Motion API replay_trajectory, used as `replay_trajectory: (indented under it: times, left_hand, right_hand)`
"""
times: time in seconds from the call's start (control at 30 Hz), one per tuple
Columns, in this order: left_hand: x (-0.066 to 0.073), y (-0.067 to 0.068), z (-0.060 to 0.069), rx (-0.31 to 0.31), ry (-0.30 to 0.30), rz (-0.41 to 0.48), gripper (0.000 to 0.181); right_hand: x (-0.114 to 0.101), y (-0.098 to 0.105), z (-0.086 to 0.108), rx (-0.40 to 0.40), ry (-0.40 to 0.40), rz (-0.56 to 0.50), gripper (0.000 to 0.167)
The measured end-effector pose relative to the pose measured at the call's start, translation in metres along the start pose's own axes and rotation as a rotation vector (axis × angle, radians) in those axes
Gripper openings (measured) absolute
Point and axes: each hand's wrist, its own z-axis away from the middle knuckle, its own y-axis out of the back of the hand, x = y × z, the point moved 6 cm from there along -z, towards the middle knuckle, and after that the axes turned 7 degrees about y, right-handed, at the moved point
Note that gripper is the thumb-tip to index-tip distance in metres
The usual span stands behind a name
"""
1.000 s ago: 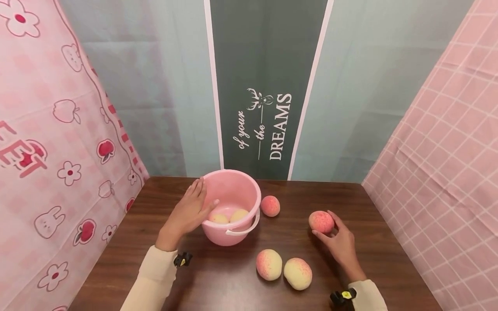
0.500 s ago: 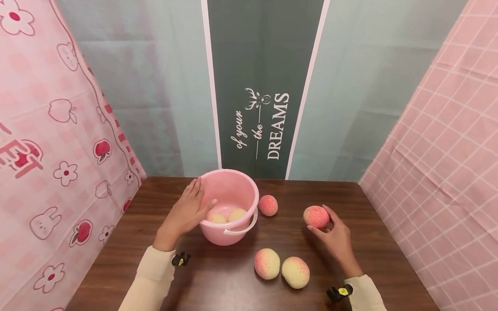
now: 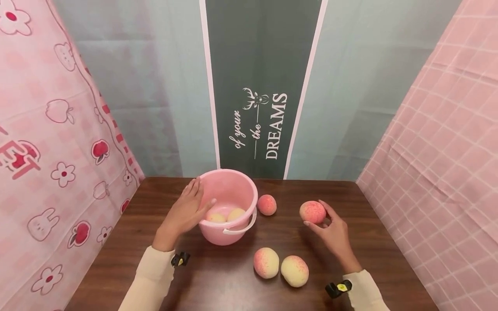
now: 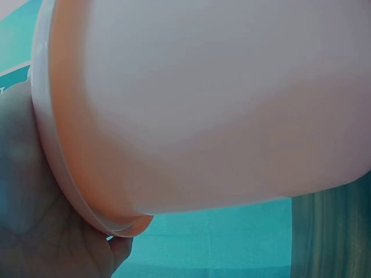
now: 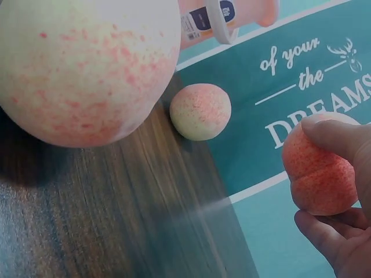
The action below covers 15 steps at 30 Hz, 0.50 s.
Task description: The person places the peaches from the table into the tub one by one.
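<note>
My right hand (image 3: 332,231) pinches a reddish peach (image 3: 312,212) between thumb and fingers over the right part of the table; the right wrist view shows the peach's crease. My left hand (image 3: 186,211) lies on the left rim of a pink bucket (image 3: 229,236), fingers straight and thumb reaching over the opening. Inside the bucket are two pale peaches (image 3: 236,214), partly hidden by its front wall. The left wrist view shows the bucket's outer wall (image 4: 220,104) close up, with the palm against the rim.
A smaller-looking red peach (image 3: 267,205) sits just right of the bucket. Two yellow-and-pink peaches (image 3: 266,263) lie side by side nearer the front. The bucket's white handle (image 3: 243,226) hangs down at its front right. Cloth hangings surround the brown wooden table (image 3: 218,280).
My right hand has shifted slightly left and away from me, carrying the peach. The left hand keeps its place on the bucket. The head view has turned a little.
</note>
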Motion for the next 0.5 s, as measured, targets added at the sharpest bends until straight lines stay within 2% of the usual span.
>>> replay_trajectory:
  times: [0.17, 0.5]
  left_hand:
    - [-0.003, -0.001, 0.003, 0.002, 0.011, 0.003, 0.085]
    - [-0.001, -0.001, 0.002, 0.006, -0.012, 0.003, 0.085]
  right_hand:
    - [-0.008, -0.003, -0.003, -0.010, 0.017, -0.016, 0.085]
    - [-0.024, -0.001, -0.010, 0.002, 0.033, -0.020, 0.083]
